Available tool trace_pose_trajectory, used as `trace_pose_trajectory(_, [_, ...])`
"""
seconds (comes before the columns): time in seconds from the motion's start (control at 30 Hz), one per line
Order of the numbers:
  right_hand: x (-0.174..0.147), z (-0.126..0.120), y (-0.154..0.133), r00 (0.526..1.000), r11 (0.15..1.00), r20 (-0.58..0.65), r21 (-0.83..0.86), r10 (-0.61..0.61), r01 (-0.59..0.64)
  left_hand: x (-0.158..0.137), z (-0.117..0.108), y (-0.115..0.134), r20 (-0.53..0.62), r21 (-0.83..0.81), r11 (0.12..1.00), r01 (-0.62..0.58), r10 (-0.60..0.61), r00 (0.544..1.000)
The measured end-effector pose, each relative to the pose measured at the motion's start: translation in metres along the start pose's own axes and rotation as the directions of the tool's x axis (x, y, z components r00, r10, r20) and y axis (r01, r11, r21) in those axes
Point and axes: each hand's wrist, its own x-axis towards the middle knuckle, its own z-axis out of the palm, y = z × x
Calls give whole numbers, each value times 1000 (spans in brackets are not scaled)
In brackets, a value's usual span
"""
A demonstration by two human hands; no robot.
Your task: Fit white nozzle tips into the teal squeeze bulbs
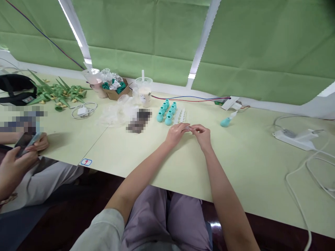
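My left hand [178, 134] and my right hand [202, 135] meet over the table, fingertips pinched together around a small translucent white piece [187, 128]. Most of that piece is hidden by my fingers. Just beyond my left hand, teal rubber squeeze bulbs [169, 120] stand upright in two rows, open necks facing up. Right beside them, small translucent white tips [179, 116] are lined up in rows, partly covered by my hands. Farther right, a teal bulb with a white nozzle [228, 120] lies apart on its side.
Crumpled clear plastic bags [117, 113], a lidded cup with a straw [145, 96] and a cardboard box [117, 93] lie left of the bulbs. A white power strip [294, 139] with cables sits at right. At far left, another person's hands [19, 160] hold a phone.
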Motion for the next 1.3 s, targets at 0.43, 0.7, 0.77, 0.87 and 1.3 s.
trace_pose_trajectory(0.43, [1, -1, 1, 966, 960, 48, 113, 252, -256, 1, 0, 2, -51, 67, 993, -95, 98, 994])
trace_pose_trajectory(0.7, [1, -8, 1, 936, 926, 164, 167, 312, -338, 0, -2, 5, -12, 95, 983, -156, 158, 987])
trace_pose_trajectory(0.77, [1, -8, 2, 925, 911, 169, 184, 341, -369, -1, -2, 4, -4, 99, 981, -170, 171, 985])
trace_pose_trajectory(0.87, [1, -9, 6, 923, 904, 167, 203, 348, -377, -2, -1, 3, -9, 104, 979, -176, 177, 984])
trace_pose_trajectory(1.3, [-2, -3, 2, 942, 910, 65, 244, 329, -335, -1, -1, 5, -9, 74, 989, -128, 129, 992])
